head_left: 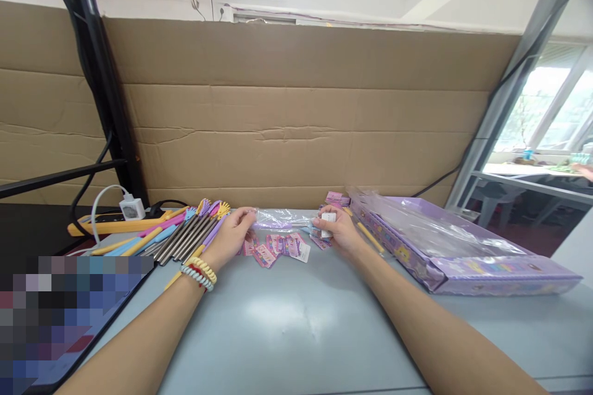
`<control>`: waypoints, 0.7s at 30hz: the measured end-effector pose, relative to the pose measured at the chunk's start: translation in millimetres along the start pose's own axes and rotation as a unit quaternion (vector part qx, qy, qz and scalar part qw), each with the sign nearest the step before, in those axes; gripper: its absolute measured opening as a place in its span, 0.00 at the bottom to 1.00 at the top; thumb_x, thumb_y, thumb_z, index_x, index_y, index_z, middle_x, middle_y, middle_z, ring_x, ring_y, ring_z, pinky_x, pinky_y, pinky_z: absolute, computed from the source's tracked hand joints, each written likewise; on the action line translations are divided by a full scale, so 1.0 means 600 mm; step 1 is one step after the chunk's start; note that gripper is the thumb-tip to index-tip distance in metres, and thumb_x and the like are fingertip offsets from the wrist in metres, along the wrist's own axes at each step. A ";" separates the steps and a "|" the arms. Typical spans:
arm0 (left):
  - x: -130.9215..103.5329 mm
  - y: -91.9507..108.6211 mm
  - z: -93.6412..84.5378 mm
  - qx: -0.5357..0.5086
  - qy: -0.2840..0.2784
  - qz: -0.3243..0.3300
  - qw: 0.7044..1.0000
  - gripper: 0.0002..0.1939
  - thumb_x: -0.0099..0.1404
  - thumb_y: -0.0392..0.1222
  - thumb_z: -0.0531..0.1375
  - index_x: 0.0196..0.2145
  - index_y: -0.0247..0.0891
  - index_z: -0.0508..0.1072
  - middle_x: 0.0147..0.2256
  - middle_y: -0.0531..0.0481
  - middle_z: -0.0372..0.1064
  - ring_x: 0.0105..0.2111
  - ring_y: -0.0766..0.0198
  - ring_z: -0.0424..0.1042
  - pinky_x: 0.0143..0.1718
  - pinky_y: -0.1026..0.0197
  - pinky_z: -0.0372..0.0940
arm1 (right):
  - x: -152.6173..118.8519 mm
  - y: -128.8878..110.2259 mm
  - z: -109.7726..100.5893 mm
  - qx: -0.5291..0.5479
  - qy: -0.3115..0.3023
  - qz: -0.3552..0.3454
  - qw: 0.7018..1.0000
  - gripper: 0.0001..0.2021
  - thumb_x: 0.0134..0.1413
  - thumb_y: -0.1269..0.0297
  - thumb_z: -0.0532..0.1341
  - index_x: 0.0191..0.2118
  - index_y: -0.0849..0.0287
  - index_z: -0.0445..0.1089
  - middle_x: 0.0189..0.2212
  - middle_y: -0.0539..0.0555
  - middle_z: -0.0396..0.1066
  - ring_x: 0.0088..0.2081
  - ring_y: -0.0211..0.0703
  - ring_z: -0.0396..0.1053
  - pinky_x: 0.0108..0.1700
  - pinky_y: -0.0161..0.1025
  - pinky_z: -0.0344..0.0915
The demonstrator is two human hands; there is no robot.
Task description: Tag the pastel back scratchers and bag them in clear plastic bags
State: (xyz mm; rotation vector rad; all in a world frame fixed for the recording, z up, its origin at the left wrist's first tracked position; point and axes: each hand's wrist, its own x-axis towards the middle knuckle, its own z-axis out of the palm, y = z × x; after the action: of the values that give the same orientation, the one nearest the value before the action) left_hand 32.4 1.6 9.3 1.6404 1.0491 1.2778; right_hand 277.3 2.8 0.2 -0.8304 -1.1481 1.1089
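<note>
A long clear plastic bag [282, 220] stretches between my two hands above the table, with something slim and purple inside. My left hand [234, 231] pinches its left end. At the other end, my right hand [340, 231] has its fingers closed on the bag and a small white card [328, 224]. Several pink printed cards [265, 255] lie just below the bag. Left of my left hand is a pile of metal rods with colourful handles and hand-shaped ends [188, 237].
A purple box [477, 281] with clear plastic over it lies at the right. A yellow power strip [104, 228] and white charger [132, 207] are at the back left. A blurred-out screen [69, 321] fills the lower left. Cardboard [301, 111] stands behind the table.
</note>
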 end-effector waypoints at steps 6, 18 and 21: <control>0.002 0.002 0.004 -0.058 0.029 -0.027 0.998 0.18 0.53 0.51 0.54 0.36 0.35 0.67 0.29 0.50 0.67 0.21 0.67 0.66 0.23 0.63 0.63 | -0.001 -0.001 0.000 0.006 -0.001 0.007 1.000 0.22 0.21 0.64 0.71 0.26 0.58 0.60 0.16 0.43 0.62 0.16 0.33 0.60 0.16 0.32 0.56; 0.005 0.007 0.001 -0.117 0.066 -0.083 0.988 0.20 0.49 0.56 0.56 0.27 0.33 0.67 0.28 0.49 0.69 0.22 0.66 0.66 0.22 0.63 0.60 | 0.000 -0.003 0.000 -0.002 0.012 0.008 1.000 0.22 0.20 0.65 0.71 0.26 0.58 0.60 0.16 0.43 0.62 0.16 0.33 0.60 0.17 0.32 0.56; 0.004 0.007 -0.001 -0.086 0.068 -0.060 0.992 0.19 0.49 0.56 0.57 0.26 0.34 0.67 0.25 0.51 0.67 0.23 0.67 0.65 0.22 0.65 0.59 | 0.001 -0.002 -0.002 -0.004 0.016 0.005 1.000 0.22 0.20 0.65 0.71 0.26 0.58 0.60 0.16 0.43 0.62 0.16 0.32 0.60 0.17 0.32 0.56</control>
State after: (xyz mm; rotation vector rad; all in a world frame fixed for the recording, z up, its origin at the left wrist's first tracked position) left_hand 32.7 2.5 14.2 1.3579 1.0707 1.3733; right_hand 279.1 3.1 1.4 -0.8588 -1.1231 1.0960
